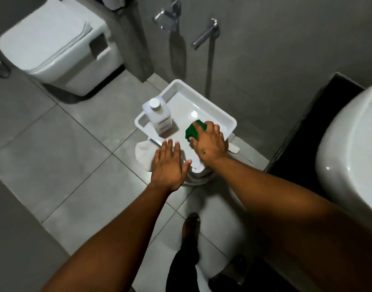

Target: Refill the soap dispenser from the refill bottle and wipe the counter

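Observation:
A white plastic tray (220,111) rests on a white round stand low over the floor. In its left corner stands a clear refill bottle (158,115) with a white cap, upright. My right hand (210,142) reaches into the tray's right side and its fingers close around a green cloth (193,129). My left hand (169,163) hovers flat at the tray's near edge, fingers apart, holding nothing. A white cloth (144,153) lies under the tray's near left edge. No soap dispenser is in view.
A white toilet (54,45) stands at the upper left. A white basin (349,148) fills the right edge beside a black counter strip (311,131). Chrome taps (206,34) project from the grey wall. My foot (191,224) is on the tiled floor below.

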The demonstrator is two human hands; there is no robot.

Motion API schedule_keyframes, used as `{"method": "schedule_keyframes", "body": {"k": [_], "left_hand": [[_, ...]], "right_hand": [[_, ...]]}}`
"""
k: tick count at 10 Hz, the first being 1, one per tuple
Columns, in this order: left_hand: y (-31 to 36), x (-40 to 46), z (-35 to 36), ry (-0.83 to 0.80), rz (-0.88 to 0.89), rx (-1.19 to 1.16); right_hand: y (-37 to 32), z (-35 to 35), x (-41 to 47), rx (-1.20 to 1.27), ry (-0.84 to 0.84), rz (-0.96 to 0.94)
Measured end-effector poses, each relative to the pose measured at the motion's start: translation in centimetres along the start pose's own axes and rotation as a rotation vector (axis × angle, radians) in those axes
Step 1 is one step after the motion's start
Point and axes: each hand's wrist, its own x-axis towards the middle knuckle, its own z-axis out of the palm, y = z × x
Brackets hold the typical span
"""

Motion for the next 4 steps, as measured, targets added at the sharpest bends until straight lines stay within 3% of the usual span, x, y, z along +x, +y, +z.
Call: {"method": "schedule_keyframes", "body": {"k": [2, 3, 4], "left_hand": [[-0.2, 0.9, 1.9, 0.019, -0.012, 0.061], [0.5, 0.4, 0.8, -0.011, -0.015, 0.092], [3.2, 0.0, -1.1, 0.007, 0.055, 0.097]], "right_hand": [[-0.2, 3.4, 2.7, -0.072, -0.131, 0.024], [-0.1, 0.9, 1.5, 0.079, -0.075, 0.066], [1.0, -3.2, -1.0, 0.549, 0.109, 0.117]]}}
